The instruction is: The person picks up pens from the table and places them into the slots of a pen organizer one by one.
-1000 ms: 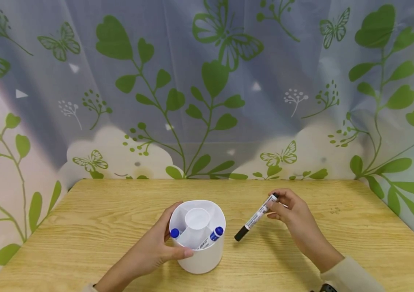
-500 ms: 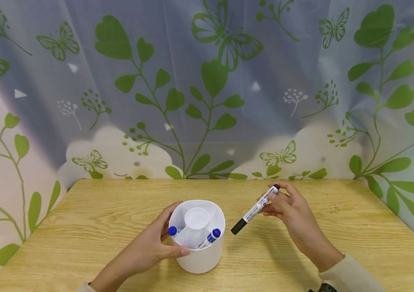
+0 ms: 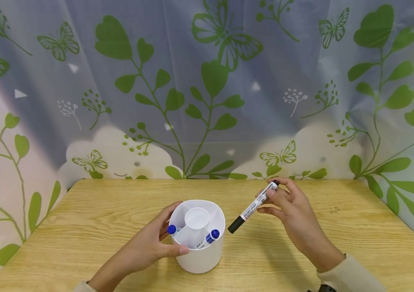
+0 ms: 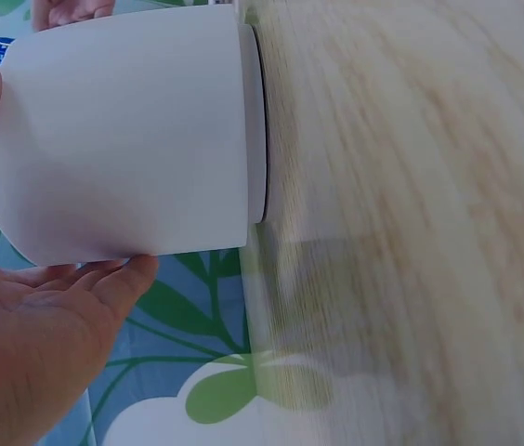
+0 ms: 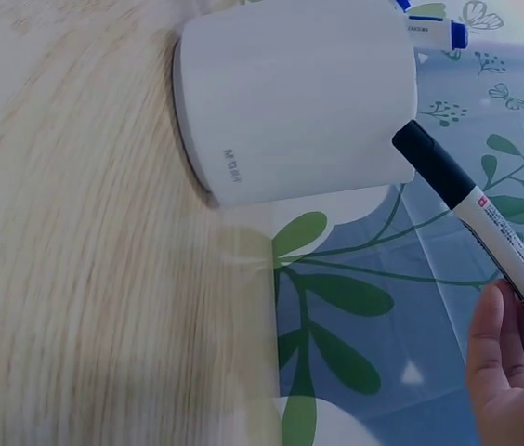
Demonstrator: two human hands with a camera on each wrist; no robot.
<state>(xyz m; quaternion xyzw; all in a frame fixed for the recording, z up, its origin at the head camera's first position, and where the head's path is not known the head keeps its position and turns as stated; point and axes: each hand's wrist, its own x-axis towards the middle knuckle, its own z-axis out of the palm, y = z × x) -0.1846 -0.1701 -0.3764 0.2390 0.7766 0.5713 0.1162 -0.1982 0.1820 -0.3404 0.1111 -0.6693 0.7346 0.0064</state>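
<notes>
Left hand (image 3: 148, 248) curls round the near-left wall of the white holder (image 3: 201, 255), thumb across the front, fingers hooked at the rim; in the left wrist view the palm lies flat against the holder's side. Right hand (image 3: 290, 209) pinches a black-capped marker (image 3: 252, 207) near its tail end, fingertips pressed on the barrel; the marker hangs tilted in the air, cap down-left, just beside the holder's right rim but not touching it — the right wrist view shows the cap close to the upper wall.

Progress, as a judgement: two blue-capped markers (image 3: 208, 238) already stand in the holder's outer compartments, one at the left, one at the front; the centre cup (image 3: 197, 218) looks bare. The black marker is lifted and aimed but not yet in; that one seems to be what is left; no other loose markers show on the table.

Surface: a light wood-grain table (image 3: 301, 259), holder standing upright toward the near middle. Around it — a draped curtain (image 3: 207, 89) printed with green leaves and butterflies, closing off back and both sides; a pale sleeve (image 3: 349, 275) at the right wrist.
</notes>
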